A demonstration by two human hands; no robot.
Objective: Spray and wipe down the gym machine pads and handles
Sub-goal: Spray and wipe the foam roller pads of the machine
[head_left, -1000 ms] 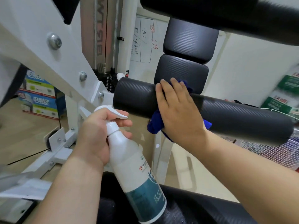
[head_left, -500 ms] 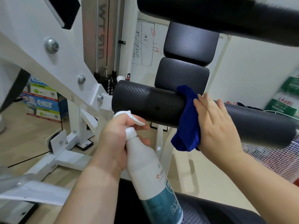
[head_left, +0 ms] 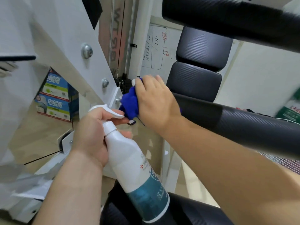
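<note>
My left hand point(head_left: 91, 135) grips the neck of a white spray bottle point(head_left: 134, 172) with a teal label, its nozzle pointing right. My right hand point(head_left: 154, 101) presses a bunched blue cloth point(head_left: 129, 103) against the left end of a black roller pad point(head_left: 243, 125), which runs off to the right. The hand and cloth hide that end of the roller. Two black back pads point(head_left: 196, 80) stand behind it, and another black roller point(head_left: 227, 18) crosses the top of the view.
The machine's white frame point(head_left: 65, 46) with bolts fills the left. Stacked cardboard boxes point(head_left: 53, 96) sit on the wooden floor behind it. A whiteboard point(head_left: 155, 46) hangs at the back. A black seat pad point(head_left: 194, 213) lies below my arms.
My right hand has slid the blue cloth leftward along the roller, from its middle to its left end. The bottle in my left hand has stayed about where it was.
</note>
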